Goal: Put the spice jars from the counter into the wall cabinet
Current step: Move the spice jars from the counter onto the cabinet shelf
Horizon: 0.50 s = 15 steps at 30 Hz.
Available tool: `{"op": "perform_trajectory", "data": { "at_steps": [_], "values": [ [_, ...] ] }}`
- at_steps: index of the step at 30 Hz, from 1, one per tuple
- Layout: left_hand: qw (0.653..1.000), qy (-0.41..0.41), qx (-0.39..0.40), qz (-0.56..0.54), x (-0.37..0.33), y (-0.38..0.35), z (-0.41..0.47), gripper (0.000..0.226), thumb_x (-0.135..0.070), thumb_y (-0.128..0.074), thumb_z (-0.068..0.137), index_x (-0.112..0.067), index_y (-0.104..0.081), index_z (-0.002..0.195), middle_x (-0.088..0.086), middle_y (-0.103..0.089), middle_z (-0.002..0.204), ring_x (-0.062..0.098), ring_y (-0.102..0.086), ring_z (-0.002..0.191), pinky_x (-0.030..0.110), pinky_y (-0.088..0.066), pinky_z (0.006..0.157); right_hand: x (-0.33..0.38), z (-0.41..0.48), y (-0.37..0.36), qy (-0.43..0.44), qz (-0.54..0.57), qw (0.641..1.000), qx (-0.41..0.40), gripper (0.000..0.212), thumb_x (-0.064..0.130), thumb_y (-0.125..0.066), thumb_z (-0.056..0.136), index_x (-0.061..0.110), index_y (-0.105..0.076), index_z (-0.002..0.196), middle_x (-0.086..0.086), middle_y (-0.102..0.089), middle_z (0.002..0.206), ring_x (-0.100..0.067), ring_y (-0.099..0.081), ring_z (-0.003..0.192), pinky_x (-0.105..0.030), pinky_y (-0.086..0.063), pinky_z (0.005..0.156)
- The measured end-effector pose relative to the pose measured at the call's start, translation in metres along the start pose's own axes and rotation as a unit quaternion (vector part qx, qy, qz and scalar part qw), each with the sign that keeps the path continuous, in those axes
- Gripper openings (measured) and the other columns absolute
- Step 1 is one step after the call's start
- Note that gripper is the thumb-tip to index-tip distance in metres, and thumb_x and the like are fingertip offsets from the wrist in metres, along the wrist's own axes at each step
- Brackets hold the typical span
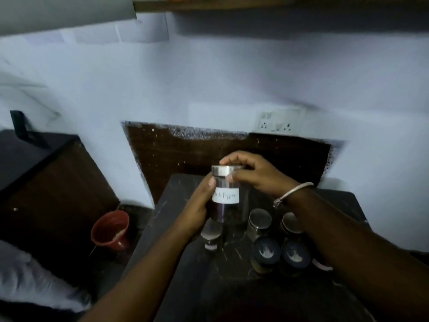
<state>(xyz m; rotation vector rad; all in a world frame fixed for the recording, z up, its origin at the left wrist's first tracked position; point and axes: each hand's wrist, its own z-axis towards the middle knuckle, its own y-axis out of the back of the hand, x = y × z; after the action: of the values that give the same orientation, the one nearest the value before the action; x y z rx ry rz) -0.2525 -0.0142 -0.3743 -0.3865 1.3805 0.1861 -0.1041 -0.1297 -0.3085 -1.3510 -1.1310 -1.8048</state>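
Head view: both forearms reach forward from the near edge and meet over the dark counter [185,275]. The left hand [197,205] wraps around the left side of a tall glass spice jar [228,205], thumb laid up along the glass just below the lid, fingers curled behind out of sight. The right hand [250,173] comes in from the right with the wrist bent, its fingers arched over the jar's metal lid [224,170] and the thumb pressed against the lid's near rim, so the lid is pinched from above. A metal bangle [292,194] sits on the right wrist. The jar is held upright, and its white label [226,195] faces the camera; whether its base touches the counter cannot be told.

Near and right of the held jar, other spice jars stand on the counter: two with silver lids [260,219], two with dark lids [267,252] nearer, and one silver-lidded jar [212,228] partly hidden below the left hand. To the left, off the counter, a red bucket [110,231] stands on the floor. On the far wall is a switch socket [278,123], and a wooden shelf edge [209,4] runs along the top.
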Motion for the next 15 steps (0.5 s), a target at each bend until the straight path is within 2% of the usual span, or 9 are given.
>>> {"op": "perform_trajectory", "data": {
  "at_steps": [2,4,8,11,13,15],
  "values": [
    [0.999,-0.038,-0.018,-0.032,-0.034,-0.019,0.015,0.067,-0.058,-0.053,0.099,-0.009,-0.053,0.145,0.023,-0.061,0.139,0.034,-0.059,0.128,0.049,-0.048,0.107,0.032,-0.006,0.008,0.048,0.059,0.996,-0.046,0.029,0.024,-0.073,0.081,0.021,-0.071,0.11,-0.005,-0.071,0.11,-0.012,-0.069,0.097,-0.024,-0.057,0.081],
    [0.996,-0.068,-0.027,-0.057,-0.061,-0.034,0.028,0.076,-0.061,-0.057,0.095,-0.006,-0.048,0.147,0.03,-0.057,0.139,0.037,-0.059,0.123,0.051,-0.048,0.102,0.055,-0.014,0.012,0.089,0.125,0.983,-0.104,0.033,0.032,-0.075,0.081,0.023,-0.07,0.113,-0.005,-0.071,0.113,-0.018,-0.071,0.1,-0.029,-0.058,0.081],
    [0.989,-0.11,-0.003,-0.101,-0.092,-0.056,0.042,0.089,-0.064,-0.065,0.088,-0.007,-0.041,0.152,0.02,-0.064,0.13,0.028,-0.065,0.114,0.037,-0.057,0.089,0.077,-0.024,0.011,0.122,0.225,0.95,-0.181,0.047,0.041,-0.075,0.078,0.021,-0.067,0.119,-0.011,-0.072,0.117,-0.027,-0.072,0.101,-0.039,-0.061,0.081],
    [0.985,-0.124,0.019,-0.119,-0.102,-0.067,0.048,0.085,-0.064,-0.064,0.089,-0.009,-0.042,0.151,0.019,-0.064,0.129,0.028,-0.066,0.113,0.036,-0.057,0.087,0.087,-0.027,0.014,0.141,0.23,0.94,-0.209,0.049,0.044,-0.07,0.083,0.02,-0.065,0.126,-0.016,-0.07,0.124,-0.034,-0.07,0.109,-0.047,-0.058,0.09],
    [0.983,-0.136,0.025,-0.123,-0.111,-0.071,0.051,0.082,-0.063,-0.063,0.091,-0.012,-0.043,0.151,0.016,-0.066,0.129,0.026,-0.068,0.113,0.033,-0.057,0.086,0.093,-0.027,0.02,0.158,0.215,0.94,-0.212,0.046,0.042,-0.066,0.09,0.021,-0.063,0.131,-0.012,-0.071,0.123,-0.031,-0.07,0.11,-0.044,-0.058,0.09],
    [0.981,-0.158,0.032,-0.111,-0.122,-0.073,0.057,0.07,-0.059,-0.058,0.094,-0.019,-0.045,0.151,0.01,-0.068,0.129,0.022,-0.069,0.114,0.03,-0.058,0.087,0.101,-0.026,0.028,0.177,0.169,0.947,-0.206,0.048,0.045,-0.061,0.092,0.027,-0.06,0.137,-0.001,-0.072,0.124,-0.022,-0.071,0.112,-0.033,-0.059,0.088]
  ]
}}
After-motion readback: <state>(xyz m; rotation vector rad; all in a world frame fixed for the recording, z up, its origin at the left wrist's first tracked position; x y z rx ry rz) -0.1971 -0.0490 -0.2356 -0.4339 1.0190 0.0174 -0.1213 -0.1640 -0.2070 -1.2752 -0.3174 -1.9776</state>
